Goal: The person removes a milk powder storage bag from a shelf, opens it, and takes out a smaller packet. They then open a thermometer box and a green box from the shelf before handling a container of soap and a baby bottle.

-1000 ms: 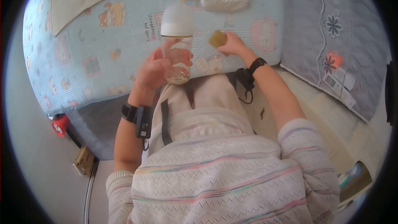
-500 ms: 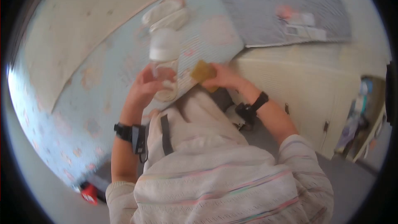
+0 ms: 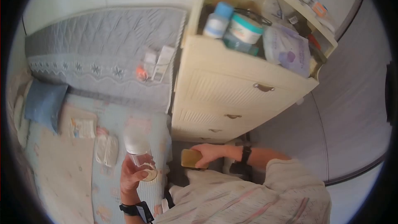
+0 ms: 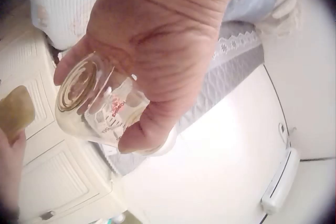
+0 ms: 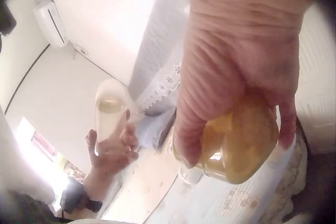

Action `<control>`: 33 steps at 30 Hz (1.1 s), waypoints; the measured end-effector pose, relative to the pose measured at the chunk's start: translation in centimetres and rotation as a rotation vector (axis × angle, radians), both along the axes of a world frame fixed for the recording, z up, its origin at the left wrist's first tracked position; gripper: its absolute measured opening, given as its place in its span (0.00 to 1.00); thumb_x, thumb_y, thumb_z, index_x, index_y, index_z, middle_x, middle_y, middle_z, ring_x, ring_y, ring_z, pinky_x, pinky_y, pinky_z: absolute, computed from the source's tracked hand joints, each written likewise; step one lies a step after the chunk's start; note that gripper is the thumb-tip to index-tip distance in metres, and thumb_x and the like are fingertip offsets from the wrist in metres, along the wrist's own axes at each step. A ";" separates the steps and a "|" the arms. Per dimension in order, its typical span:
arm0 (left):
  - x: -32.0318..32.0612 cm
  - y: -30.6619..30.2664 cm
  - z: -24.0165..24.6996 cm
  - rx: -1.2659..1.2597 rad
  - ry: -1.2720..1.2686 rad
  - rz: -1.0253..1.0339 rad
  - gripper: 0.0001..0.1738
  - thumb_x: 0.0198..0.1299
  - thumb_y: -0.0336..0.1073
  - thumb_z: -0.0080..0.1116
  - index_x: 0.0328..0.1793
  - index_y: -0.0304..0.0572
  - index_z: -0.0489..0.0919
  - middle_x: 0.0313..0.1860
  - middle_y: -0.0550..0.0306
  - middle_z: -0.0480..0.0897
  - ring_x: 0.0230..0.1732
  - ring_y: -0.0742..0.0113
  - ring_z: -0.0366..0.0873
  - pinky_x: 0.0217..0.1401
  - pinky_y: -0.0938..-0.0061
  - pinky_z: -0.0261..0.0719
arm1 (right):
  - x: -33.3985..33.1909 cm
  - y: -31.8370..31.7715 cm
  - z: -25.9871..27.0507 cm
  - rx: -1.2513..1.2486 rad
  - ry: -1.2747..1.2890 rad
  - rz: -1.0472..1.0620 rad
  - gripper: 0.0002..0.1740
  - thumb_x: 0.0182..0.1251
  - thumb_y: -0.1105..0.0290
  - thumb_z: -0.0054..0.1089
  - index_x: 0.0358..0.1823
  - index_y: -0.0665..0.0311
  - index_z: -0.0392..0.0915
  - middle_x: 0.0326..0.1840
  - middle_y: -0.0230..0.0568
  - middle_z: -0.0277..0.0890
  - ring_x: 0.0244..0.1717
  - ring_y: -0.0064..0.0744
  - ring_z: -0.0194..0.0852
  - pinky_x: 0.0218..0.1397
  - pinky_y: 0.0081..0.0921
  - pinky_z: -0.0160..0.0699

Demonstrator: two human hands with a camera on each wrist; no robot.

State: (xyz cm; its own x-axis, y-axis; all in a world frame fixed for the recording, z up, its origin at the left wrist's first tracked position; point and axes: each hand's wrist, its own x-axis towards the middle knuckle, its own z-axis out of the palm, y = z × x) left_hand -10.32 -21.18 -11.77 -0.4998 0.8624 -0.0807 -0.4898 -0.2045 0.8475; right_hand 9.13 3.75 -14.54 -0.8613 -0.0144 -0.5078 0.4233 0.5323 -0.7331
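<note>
My left hand [image 3: 130, 176] grips a clear baby bottle [image 3: 146, 166] with a white domed cap, held upright over the bed's edge. In the left wrist view the thumb and fingers wrap the bottle [image 4: 113, 113], which shows red print and measuring marks. My right hand [image 3: 211, 153] pinches an amber, see-through, rounded-square container [image 3: 190, 158], to the right of the bottle and apart from it. In the right wrist view thumb and fingers clasp the amber container [image 5: 239, 142] from opposite sides; the palm hides its upper end.
A cream drawer cabinet [image 3: 232, 87] stands in front. Its upper shelf holds a blue-capped bottle [image 3: 218, 20], a teal-lidded jar [image 3: 246, 29] and a purple-white packet [image 3: 287, 49]. The patterned bed [image 3: 120, 186] at left bears a blue pillow [image 3: 44, 104] and white folded cloths [image 3: 107, 150].
The head view has swung right, bringing the cabinet and its shelf into sight. Both hands have moved along with the body, still holding the bottle and the amber container.
</note>
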 end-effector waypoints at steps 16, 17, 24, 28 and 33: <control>6.1 22.7 28.5 -0.105 1.416 0.265 0.46 0.35 0.33 0.67 0.68 0.37 0.63 0.45 0.50 0.81 0.50 0.63 0.76 0.52 0.68 0.71 | 16.6 16.4 -0.1 -0.188 0.128 -0.247 0.38 0.45 0.55 0.71 0.56 0.67 0.69 0.50 0.44 0.75 0.50 0.34 0.74 0.52 0.28 0.72; 6.4 24.0 30.0 -0.162 1.573 0.283 0.45 0.35 0.32 0.66 0.67 0.40 0.64 0.46 0.49 0.80 0.50 0.60 0.76 0.53 0.67 0.71 | 16.9 16.5 0.1 -0.208 0.135 -0.265 0.38 0.45 0.55 0.71 0.56 0.67 0.69 0.50 0.44 0.75 0.50 0.34 0.74 0.53 0.27 0.72; 5.9 32.6 33.2 -0.255 2.062 0.250 0.41 0.37 0.28 0.62 0.66 0.42 0.66 0.52 0.46 0.75 0.54 0.51 0.71 0.58 0.64 0.67 | 17.5 17.6 -0.9 -0.339 0.091 -0.381 0.40 0.47 0.60 0.73 0.61 0.68 0.65 0.52 0.38 0.73 0.51 0.27 0.71 0.53 0.24 0.71; 4.8 36.5 33.4 -0.238 2.209 0.284 0.40 0.40 0.30 0.63 0.65 0.43 0.65 0.52 0.44 0.74 0.55 0.46 0.69 0.58 0.60 0.66 | 18.1 18.2 0.1 -0.316 0.120 -0.424 0.40 0.46 0.57 0.72 0.59 0.70 0.66 0.50 0.42 0.75 0.49 0.30 0.73 0.54 0.25 0.70; 2.8 39.9 33.0 -0.248 2.236 0.313 0.38 0.44 0.33 0.65 0.65 0.42 0.64 0.53 0.39 0.72 0.56 0.42 0.68 0.58 0.59 0.66 | 18.4 18.5 -1.6 -0.380 0.195 -0.474 0.39 0.47 0.57 0.71 0.58 0.69 0.66 0.50 0.41 0.74 0.49 0.28 0.73 0.53 0.25 0.71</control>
